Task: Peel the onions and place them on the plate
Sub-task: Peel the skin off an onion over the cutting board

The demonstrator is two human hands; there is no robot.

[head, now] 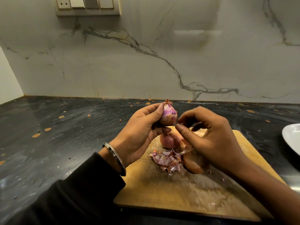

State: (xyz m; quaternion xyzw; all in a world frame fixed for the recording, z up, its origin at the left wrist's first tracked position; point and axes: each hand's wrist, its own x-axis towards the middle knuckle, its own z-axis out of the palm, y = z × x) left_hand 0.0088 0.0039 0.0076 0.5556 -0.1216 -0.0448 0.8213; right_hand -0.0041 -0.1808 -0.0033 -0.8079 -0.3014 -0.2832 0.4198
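Purple half-peeled onion [168, 115], at frame centre, sits gripped in the left hand [139, 135] while the right hand [209, 137] pinches thin skin, which may tear short if pulled fast.

Wooden cutting board [170, 189], switch panel [88, 5]

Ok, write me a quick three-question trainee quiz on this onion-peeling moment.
1. True or false: the left hand grips the partly peeled onion.
2. Where does the pile of peels lie? A) on the plate B) on the cutting board C) on the countertop
3. Fill in: the right hand pinches at the held onion's ____.

Key: 1 true; 2 B; 3 skin
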